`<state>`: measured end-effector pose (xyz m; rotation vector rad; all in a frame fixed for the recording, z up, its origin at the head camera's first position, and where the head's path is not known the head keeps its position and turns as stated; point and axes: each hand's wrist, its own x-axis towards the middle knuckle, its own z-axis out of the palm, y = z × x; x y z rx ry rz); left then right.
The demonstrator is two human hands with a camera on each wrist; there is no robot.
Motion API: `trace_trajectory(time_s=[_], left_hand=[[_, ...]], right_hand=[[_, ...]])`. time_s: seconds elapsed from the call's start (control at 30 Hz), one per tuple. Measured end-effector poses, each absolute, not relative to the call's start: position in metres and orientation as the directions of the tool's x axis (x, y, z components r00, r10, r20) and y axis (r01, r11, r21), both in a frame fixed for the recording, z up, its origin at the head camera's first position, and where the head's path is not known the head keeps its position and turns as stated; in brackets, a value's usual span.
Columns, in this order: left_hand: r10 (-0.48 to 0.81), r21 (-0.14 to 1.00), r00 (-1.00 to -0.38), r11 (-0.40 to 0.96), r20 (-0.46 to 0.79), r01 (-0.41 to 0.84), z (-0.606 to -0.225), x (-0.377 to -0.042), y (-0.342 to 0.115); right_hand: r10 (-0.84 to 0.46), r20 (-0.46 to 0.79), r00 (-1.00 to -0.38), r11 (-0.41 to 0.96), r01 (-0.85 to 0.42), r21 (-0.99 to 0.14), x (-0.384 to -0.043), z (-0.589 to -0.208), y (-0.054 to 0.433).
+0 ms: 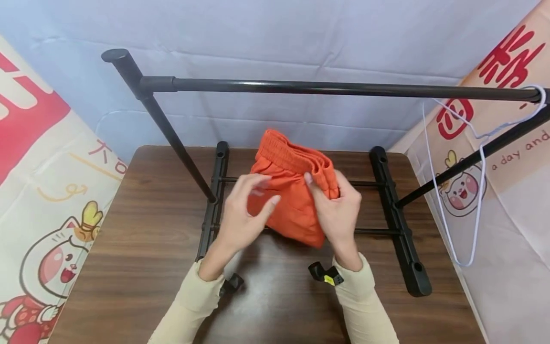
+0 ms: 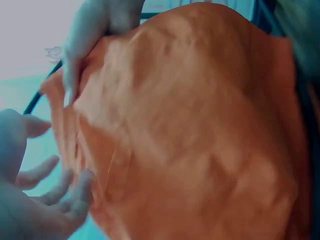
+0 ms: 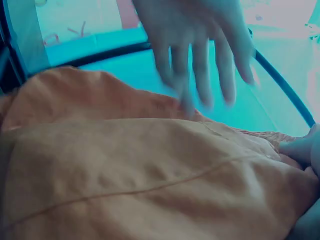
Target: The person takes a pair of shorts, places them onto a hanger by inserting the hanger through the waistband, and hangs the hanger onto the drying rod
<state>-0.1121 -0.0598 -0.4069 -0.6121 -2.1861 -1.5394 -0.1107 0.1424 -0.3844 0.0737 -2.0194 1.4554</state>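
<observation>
A pair of orange shorts point(image 1: 293, 210) with a gathered elastic waistband point(image 1: 283, 152) hangs folded in front of the rack. My right hand point(image 1: 339, 212) grips the waistband at its right end, the thumb lying over the front. On the other side, my left hand point(image 1: 242, 215) stands beside the cloth with fingers spread and nothing between them. In the left wrist view the left hand point(image 2: 45, 200) is apart from the thumb of the right hand, near the waistband edge. The right wrist view has the left hand point(image 3: 195, 45) blurred above the cloth point(image 3: 150, 170), fingers pointing down.
A black rack with a horizontal bar point(image 1: 301, 88) stands on the brown wooden table point(image 1: 159, 267), its feet point(image 1: 399, 229) on either side of the shorts. A white hanger point(image 1: 479, 191) hangs at the bar's right end. Printed cloth panels point(image 1: 47, 205) flank the table.
</observation>
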Motion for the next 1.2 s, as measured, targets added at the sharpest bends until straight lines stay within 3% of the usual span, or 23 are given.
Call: trace_trajectory(time_s=[0.1,0.2,0.33,0.5,0.7,0.87,1.0,1.1,1.2], left_hand=[[0.200,0.872,-0.907,0.259,0.372,0.415,-0.416,-0.106,-0.053],[0.254,0.950,-0.944,0.175,0.212,0.260,-0.422,-0.103,-0.051],[0.320,0.974,-0.930,0.074,0.180,0.213,-0.428,-0.101,-0.051],[0.334,0.981,-0.927,0.032,0.169,0.191,-0.429,-0.101,-0.052],[0.345,0.974,-0.932,0.150,0.108,0.168,-0.428,-0.107,-0.070],[0.252,0.932,-0.960,0.302,0.125,0.201,-0.421,-0.120,-0.098],[0.160,0.888,-0.972,0.403,0.171,0.223,-0.416,-0.128,-0.122],[0.088,0.839,-0.975,0.498,0.205,0.222,-0.413,-0.131,-0.134],[0.039,0.756,-0.963,0.611,0.266,0.233,-0.411,-0.134,-0.141]], right_hand=[[0.224,0.460,-0.859,0.320,-0.380,-0.868,-0.105,-0.397,0.137],[0.090,0.371,-0.924,0.211,-0.346,-0.914,-0.099,-0.404,0.134],[-0.079,0.288,-0.954,0.106,-0.295,-0.950,-0.093,-0.412,0.130],[-0.148,0.265,-0.953,0.088,-0.280,-0.956,-0.089,-0.416,0.128],[-0.138,0.249,-0.959,0.285,-0.279,-0.917,-0.087,-0.418,0.137],[-0.063,0.343,-0.937,0.580,-0.314,-0.752,-0.095,-0.416,0.168],[0.079,0.348,-0.934,0.757,-0.171,-0.631,-0.102,-0.408,0.198],[0.181,0.251,-0.951,0.750,-0.031,-0.661,-0.102,-0.400,0.217],[0.225,0.151,-0.962,0.629,0.025,-0.777,-0.102,-0.395,0.232]])
